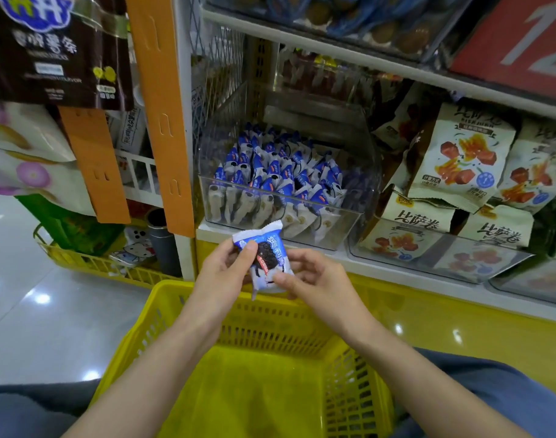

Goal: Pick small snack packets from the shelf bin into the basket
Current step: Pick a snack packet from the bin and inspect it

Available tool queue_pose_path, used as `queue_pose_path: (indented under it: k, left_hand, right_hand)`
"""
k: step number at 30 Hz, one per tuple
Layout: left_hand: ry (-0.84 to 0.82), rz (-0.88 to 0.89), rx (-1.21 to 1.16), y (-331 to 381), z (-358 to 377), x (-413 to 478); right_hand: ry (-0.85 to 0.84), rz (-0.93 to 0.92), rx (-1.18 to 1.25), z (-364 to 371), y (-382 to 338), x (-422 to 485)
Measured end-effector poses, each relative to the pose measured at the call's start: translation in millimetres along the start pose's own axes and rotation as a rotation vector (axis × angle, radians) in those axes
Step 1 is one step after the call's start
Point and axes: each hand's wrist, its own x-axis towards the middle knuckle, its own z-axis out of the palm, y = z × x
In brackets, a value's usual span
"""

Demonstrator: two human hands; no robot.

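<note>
From my head camera, everything sits around the clear shelf bin point(343, 230), which stands on the white shelf straight ahead of me. Inside it, blue-and-white snack packets point(276, 172) are packed upright in rows, filling the front and middle of the bin.

Just below the bin's front wall I hold one snack packet point(268, 259) with both hands. It is blue and white with a dark cookie printed on it, tilted a little, its crimped top edge nearly level with the foot of the bin. My left hand point(221, 273) grips its left side, thumb pressed on the front near the top and fingers curled behind. My right hand point(314, 279) pinches its lower right corner between thumb and forefinger, with the other fingers loosely curled.

Below the bin and under my hands is the yellow basket point(175, 290); the packet hangs over its far rim, not inside it.

Right of the bin lies another clear bin point(519, 256) heaped with cream packets point(459, 159). Left of the bin hangs an orange strip point(163, 121), and farther left, lower down, a second yellow basket point(90, 263) rests on the floor
</note>
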Motion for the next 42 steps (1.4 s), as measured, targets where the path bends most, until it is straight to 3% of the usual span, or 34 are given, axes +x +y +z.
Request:
queue_pose_path:
  k: [3, 8, 13, 17, 21, 23, 27, 32, 38, 42]
  left_hand:
    - [-0.034, 0.033, 0.012, 5.7, 2.6, -1.3]
    - [-0.133, 0.257, 0.229, 19.9, 10.9, 1.4]
    - [-0.079, 0.521, 0.447, 56.1, 16.2, 29.2]
    - [-0.003, 0.698, 0.900, 68.3, 10.8, 60.2]
    - [0.015, 0.729, 1.167, 52.3, -4.1, 77.9]
    - [0.022, 0.784, 1.210, 45.0, -9.0, 79.8]
    - [0.096, 0.918, 1.159, 36.2, -9.6, 83.4]
    - [0.065, 0.879, 1.148, 33.8, -11.0, 85.6]
    - [0.092, 0.896, 1.129, 26.7, -10.8, 88.5]
    - [0.093, 0.899, 1.105, 28.5, -10.1, 86.7]
  right_hand:
    - [-0.004, 0.036, 0.032, -5.8, -4.5, -5.0]
    - [0.062, -0.117, -0.089, -10.8, -30.5, -9.4]
    - [0.297, -0.267, -0.425, -51.4, -82.6, 15.9]
    - [0.432, -0.318, -0.897, -79.0, -114.0, 55.5]
    - [0.366, -0.028, -1.350, -77.0, -113.7, 92.2]
    - [0.332, 0.118, -1.471, -70.0, -111.3, 102.6]
    - [0.282, 0.224, -1.633, -59.5, -104.8, 111.4]
    - [0.131, 0.451, -1.657, -53.9, -101.1, 121.3]
    - [0.066, 0.503, -1.408, -59.6, -100.4, 127.1]
    - [-0.035, 0.500, -1.465, -59.9, -93.2, 127.1]
